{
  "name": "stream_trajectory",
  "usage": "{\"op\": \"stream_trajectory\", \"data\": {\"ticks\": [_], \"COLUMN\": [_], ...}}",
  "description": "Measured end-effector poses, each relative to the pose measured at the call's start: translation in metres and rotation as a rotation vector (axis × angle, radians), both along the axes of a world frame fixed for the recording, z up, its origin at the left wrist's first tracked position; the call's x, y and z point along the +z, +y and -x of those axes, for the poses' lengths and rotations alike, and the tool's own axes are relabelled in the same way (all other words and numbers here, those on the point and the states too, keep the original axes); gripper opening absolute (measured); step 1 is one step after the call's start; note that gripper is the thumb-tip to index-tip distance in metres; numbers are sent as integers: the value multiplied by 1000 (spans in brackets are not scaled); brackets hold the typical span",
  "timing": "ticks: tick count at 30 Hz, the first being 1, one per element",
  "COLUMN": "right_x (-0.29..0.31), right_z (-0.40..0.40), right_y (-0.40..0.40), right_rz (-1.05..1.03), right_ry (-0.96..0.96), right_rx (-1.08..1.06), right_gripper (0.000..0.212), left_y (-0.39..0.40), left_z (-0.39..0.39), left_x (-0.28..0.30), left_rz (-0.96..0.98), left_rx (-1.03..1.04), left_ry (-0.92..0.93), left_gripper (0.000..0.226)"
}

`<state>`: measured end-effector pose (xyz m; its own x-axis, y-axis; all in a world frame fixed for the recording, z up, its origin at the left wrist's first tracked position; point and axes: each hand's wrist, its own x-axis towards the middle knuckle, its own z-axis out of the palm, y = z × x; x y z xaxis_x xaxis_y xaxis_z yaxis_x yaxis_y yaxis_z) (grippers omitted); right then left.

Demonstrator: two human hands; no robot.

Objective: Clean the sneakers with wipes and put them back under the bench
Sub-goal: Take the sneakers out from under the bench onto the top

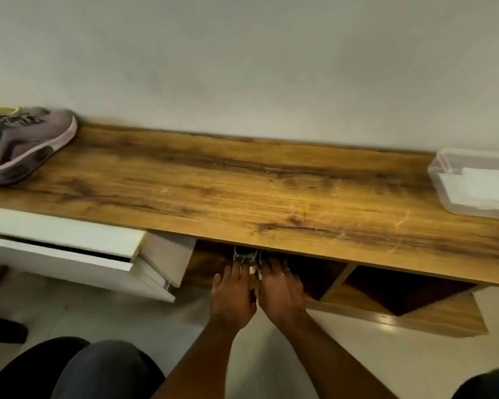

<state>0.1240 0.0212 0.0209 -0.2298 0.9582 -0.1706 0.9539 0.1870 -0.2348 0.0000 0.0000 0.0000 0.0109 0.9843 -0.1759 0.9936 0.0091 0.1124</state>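
Two hands side by side under bench [271, 191], left hand [233, 293] and right hand [281, 289], fingers straight, touching pair of sneakers [247, 254] in open compartment, mostly hidden. Third sneaker [26, 142] on benchtop far left. Clear box of wipes [478, 185] far right. White drawers [78, 249] ajar.

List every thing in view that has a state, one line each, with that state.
Sneakers under the bench: in the open compartment, mostly hidden, both hands on them.
Left hand: fingers reach onto the sneakers; grip unclear.
Right hand: same, grip unclear.
Grey sneaker: on the bench top, tilted on its side.
Wipes container: lidless, white wipes inside.
White drawer: pulled partly open.
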Motion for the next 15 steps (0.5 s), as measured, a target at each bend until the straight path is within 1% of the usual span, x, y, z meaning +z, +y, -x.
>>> {"op": "stream_trajectory", "data": {"ticks": [2,4,6,8,10,12,15], "right_x": [-12,-29,-45,-58,-70,-82,-90], "right_z": [2,-1,-4,-7,-7,-6,-5], "right_y": [11,20,26,26,25,25,28], "right_rz": [31,17,48,69,102,136,128], "right_ry": [16,17,20,25,31,35,48], "right_rx": [-37,-61,-80,-86,-68,-45,-39], "right_gripper": [62,62,65,72,85,94,92], "left_y": [14,27,37,43,51,58,65], "left_z": [3,7,9,11,15,19,21], "left_x": [-11,-23,-34,-42,-51,-60,-65], "left_rz": [28,9,46,60,94,134,171], "left_rx": [58,88,110,92,66,57,29], "left_ry": [-65,-88,-118,-141,-159,-185,-199], "left_gripper": [86,90,92,94,98,99,92]}}
